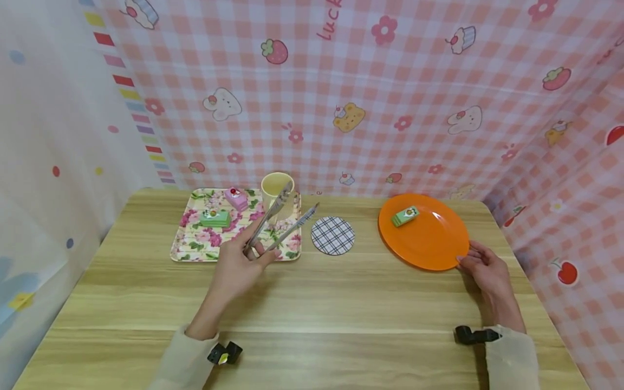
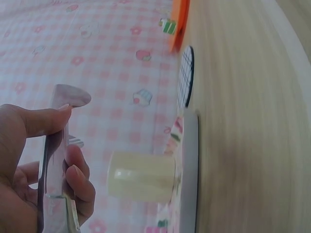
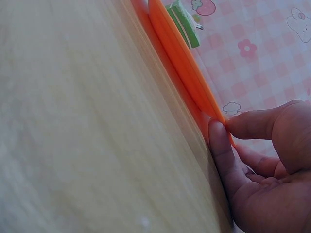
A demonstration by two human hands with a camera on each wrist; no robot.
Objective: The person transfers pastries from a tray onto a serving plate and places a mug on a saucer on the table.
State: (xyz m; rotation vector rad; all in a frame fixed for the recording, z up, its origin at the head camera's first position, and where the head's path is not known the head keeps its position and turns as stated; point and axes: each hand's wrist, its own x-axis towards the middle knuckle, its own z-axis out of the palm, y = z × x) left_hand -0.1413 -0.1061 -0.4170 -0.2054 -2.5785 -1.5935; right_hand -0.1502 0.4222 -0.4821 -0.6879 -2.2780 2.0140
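Note:
My left hand (image 1: 238, 268) grips a pair of metal tongs (image 1: 280, 202). Their two arms are spread, with nothing between the tips. The tongs reach over the floral tray (image 1: 197, 249), in front of a pale yellow cup (image 1: 274, 180) at the tray's right side. A green toy cake slice (image 1: 215, 219) and a pink one (image 1: 236, 199) lie on the tray's left part. At the right, my right hand (image 1: 489, 273) pinches the rim of an orange plate (image 3: 187, 68) between thumb and fingers. Another green cake slice (image 1: 405, 216) sits toward the plate's left side.
A round checked coaster (image 1: 333, 235) lies on the wooden table (image 1: 341, 303) between tray and plate. A pink checked curtain (image 1: 312, 97) hangs close behind the table's back edge. More cloth hangs at both sides.

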